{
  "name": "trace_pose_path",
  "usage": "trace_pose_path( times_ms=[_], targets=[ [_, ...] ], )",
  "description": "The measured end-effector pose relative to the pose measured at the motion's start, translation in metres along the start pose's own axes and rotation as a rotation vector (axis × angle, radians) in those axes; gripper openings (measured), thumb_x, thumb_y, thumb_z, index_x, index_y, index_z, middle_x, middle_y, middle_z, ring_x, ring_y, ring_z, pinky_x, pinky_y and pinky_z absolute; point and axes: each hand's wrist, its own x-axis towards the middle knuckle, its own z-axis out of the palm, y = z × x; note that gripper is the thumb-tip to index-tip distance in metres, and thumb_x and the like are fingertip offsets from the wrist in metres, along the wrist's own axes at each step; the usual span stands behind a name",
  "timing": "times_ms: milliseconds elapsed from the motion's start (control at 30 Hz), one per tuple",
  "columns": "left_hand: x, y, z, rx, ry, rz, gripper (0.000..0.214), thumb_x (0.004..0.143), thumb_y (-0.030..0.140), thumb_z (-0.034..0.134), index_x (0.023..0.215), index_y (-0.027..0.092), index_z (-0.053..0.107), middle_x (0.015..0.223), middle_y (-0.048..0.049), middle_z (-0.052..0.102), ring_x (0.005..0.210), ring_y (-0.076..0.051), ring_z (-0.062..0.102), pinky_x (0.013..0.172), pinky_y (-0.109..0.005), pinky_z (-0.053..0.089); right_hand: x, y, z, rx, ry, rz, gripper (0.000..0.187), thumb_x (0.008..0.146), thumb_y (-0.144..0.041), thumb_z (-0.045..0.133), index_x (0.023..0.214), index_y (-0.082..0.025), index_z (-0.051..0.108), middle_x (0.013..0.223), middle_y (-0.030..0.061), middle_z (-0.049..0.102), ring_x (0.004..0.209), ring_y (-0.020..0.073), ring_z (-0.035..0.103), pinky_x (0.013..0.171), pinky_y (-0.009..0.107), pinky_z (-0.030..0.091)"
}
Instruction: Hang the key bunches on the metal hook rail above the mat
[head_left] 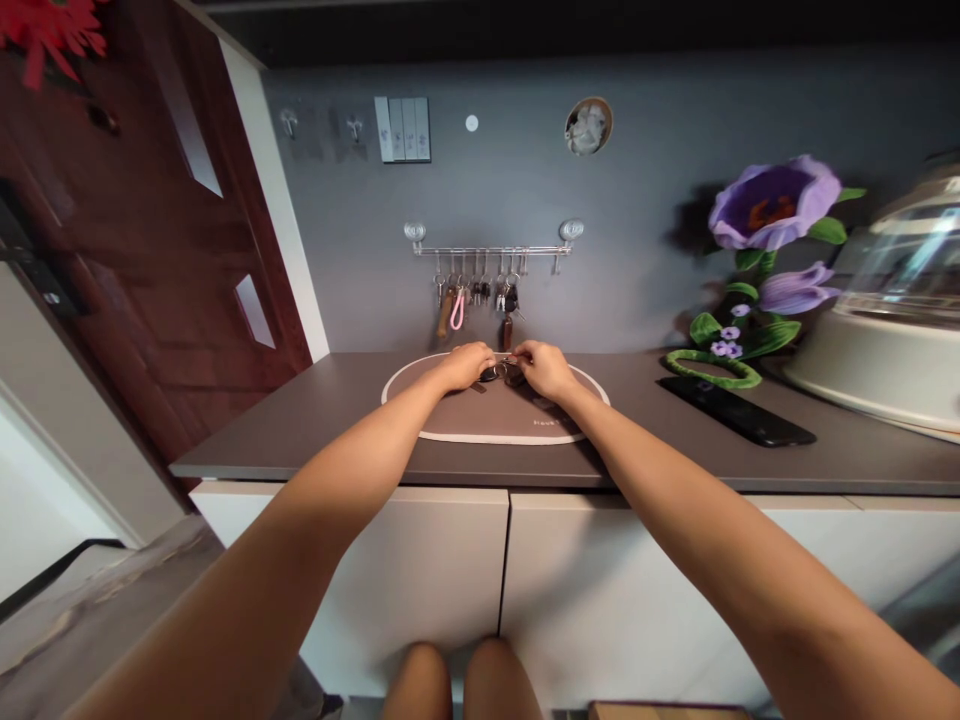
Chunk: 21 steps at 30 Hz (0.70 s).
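Both hands meet over the brown oval mat [495,420], which has a pale rim and lies on the counter. Between them is a bunch of keys [501,371] with a metal ring and dark pieces. My left hand [466,366] is closed on its left side, fingers curled round a dark piece. From the right, my right hand [546,370] pinches the other side of the bunch. The fingers hide much of the keys. Behind, on the wall, a hook rail [491,250] carries several key sets, one with a pink loop [457,310].
On the right of the counter [300,430] lie a black phone [739,410] and a purple flower decoration [780,210] with a green ring base. A cream appliance with a clear dome [892,320] stands beyond. White cabinet doors [420,560] are below; a dark red door [172,230] is left.
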Motion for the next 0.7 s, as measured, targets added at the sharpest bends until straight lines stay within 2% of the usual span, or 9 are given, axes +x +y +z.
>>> trace_pose_path(
  times_ms=[133, 400, 533, 700],
  targets=[
    [0.001, 0.0, -0.004, -0.028, 0.051, -0.006, 0.027, 0.083, 0.021, 0.038, 0.073, 0.014, 0.062, 0.079, -0.0063, 0.06, 0.077, -0.016, 0.054, 0.074, -0.025, 0.039, -0.001, -0.001, 0.0, 0.03, 0.026, -0.04, 0.022, 0.077, -0.013, 0.047, 0.092, -0.018, 0.063, 0.092, 0.0065, 0.065, 0.085, 0.0159, 0.057, 0.078, 0.025, 0.04],
    [0.001, 0.016, -0.021, -0.223, 0.132, -0.074, 0.029, 0.082, 0.019, 0.037, 0.068, 0.012, 0.061, 0.069, -0.0029, 0.06, 0.065, -0.012, 0.051, 0.064, -0.022, 0.038, -0.003, -0.007, -0.001, 0.129, 0.05, -0.151, 0.015, 0.078, -0.022, 0.047, 0.087, -0.018, 0.059, 0.084, 0.0034, 0.062, 0.078, 0.0131, 0.053, 0.075, 0.024, 0.039],
    [0.0, 0.022, -0.028, -0.294, 0.191, -0.09, 0.029, 0.082, 0.024, 0.039, 0.069, 0.012, 0.061, 0.07, -0.0024, 0.061, 0.066, -0.012, 0.051, 0.064, -0.022, 0.038, -0.003, -0.007, 0.0, 0.158, 0.093, -0.218, 0.013, 0.079, -0.024, 0.046, 0.082, -0.018, 0.057, 0.082, 0.0029, 0.058, 0.077, 0.0126, 0.051, 0.073, 0.023, 0.039],
    [-0.002, 0.026, -0.032, -0.458, 0.256, -0.166, 0.025, 0.082, 0.024, 0.041, 0.077, 0.012, 0.062, 0.078, -0.0031, 0.063, 0.072, -0.012, 0.053, 0.068, -0.022, 0.039, -0.004, -0.009, -0.001, 0.202, 0.113, -0.238, 0.012, 0.079, -0.026, 0.047, 0.079, -0.018, 0.056, 0.08, 0.0025, 0.055, 0.075, 0.0118, 0.05, 0.072, 0.023, 0.04]
  ],
)
